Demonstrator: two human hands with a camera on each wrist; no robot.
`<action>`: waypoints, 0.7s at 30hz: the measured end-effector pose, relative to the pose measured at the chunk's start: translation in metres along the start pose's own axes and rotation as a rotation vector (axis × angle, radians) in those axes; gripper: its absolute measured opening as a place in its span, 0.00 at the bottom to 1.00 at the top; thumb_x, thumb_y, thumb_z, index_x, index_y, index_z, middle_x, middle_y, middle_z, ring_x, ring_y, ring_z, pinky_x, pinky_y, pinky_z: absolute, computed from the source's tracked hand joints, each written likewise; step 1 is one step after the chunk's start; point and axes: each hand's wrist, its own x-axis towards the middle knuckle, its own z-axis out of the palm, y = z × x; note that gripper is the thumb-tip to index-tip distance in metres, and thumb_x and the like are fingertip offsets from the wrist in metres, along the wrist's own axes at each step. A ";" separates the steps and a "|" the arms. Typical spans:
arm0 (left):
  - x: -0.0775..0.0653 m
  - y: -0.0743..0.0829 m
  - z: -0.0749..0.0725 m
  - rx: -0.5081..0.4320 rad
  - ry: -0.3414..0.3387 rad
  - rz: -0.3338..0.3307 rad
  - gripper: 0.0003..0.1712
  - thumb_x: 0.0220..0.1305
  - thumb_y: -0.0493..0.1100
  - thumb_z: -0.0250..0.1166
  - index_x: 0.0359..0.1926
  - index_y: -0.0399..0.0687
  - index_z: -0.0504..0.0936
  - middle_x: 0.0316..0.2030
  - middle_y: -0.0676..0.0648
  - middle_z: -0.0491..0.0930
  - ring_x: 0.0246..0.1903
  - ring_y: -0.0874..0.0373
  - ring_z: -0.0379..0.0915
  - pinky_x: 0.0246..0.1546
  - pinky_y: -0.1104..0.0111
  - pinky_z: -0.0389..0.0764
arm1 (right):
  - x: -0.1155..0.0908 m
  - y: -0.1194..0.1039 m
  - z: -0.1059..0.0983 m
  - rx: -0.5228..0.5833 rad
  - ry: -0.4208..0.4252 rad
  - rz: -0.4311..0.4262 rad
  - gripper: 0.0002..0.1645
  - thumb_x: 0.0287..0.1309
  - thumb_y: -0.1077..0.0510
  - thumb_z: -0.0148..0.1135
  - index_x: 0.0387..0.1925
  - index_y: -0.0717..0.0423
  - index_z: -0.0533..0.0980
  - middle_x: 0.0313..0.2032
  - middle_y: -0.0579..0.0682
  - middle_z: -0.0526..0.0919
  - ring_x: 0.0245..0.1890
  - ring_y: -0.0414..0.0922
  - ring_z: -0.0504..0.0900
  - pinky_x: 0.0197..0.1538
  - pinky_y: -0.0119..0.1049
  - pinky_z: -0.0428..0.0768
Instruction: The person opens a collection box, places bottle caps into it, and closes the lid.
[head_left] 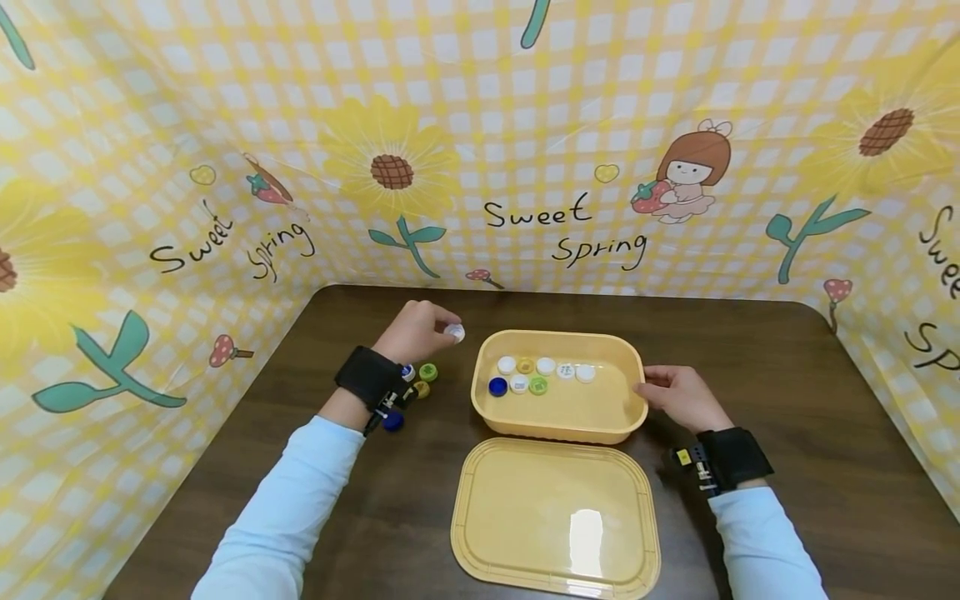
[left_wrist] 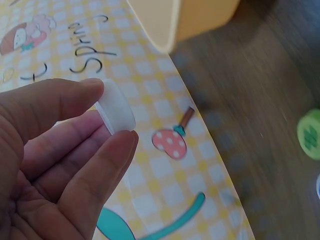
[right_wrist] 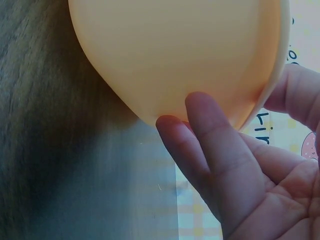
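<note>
My left hand (head_left: 420, 332) pinches a white bottle cap (head_left: 454, 332) between thumb and fingertip, held above the table left of the yellow box (head_left: 562, 425). In the left wrist view the cap (left_wrist: 117, 106) is seen edge-on. My right hand (head_left: 686, 398) grips the box's right end, with fingers (right_wrist: 220, 135) against the outer wall and the thumb at the rim. Two rows of caps lie in the box: white and yellow ones behind, then a blue cap (head_left: 498, 387), a white one and a green cap (head_left: 537, 385) in front.
Loose caps lie by my left wrist, among them a green cap (head_left: 428, 372), a yellow cap (head_left: 422, 389) and a blue cap (head_left: 393, 421). A flat yellow lid (head_left: 525, 517) lies in front of the box. Checked cloth (head_left: 480, 125) hangs around the dark table (head_left: 810, 400).
</note>
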 end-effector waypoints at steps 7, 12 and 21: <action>0.014 0.022 0.011 0.011 -0.033 0.068 0.16 0.60 0.37 0.68 0.49 0.37 0.85 0.38 0.45 0.84 0.36 0.56 0.78 0.38 0.65 0.78 | 0.000 0.003 -0.001 0.013 0.003 0.008 0.25 0.64 0.61 0.59 0.56 0.77 0.72 0.44 0.66 0.82 0.39 0.50 0.83 0.39 0.37 0.81; 0.022 0.034 0.018 0.009 -0.040 0.093 0.16 0.60 0.38 0.69 0.49 0.38 0.85 0.36 0.47 0.84 0.34 0.58 0.77 0.37 0.67 0.77 | 0.000 0.004 -0.002 0.030 0.002 -0.001 0.25 0.64 0.61 0.59 0.56 0.77 0.72 0.44 0.67 0.82 0.39 0.50 0.83 0.39 0.37 0.82; 0.035 0.055 0.034 0.005 -0.067 0.122 0.16 0.60 0.39 0.69 0.49 0.38 0.85 0.39 0.45 0.85 0.39 0.55 0.78 0.43 0.65 0.78 | 0.001 0.003 0.000 0.039 0.002 -0.007 0.26 0.63 0.61 0.60 0.56 0.77 0.72 0.45 0.67 0.82 0.39 0.50 0.83 0.39 0.35 0.81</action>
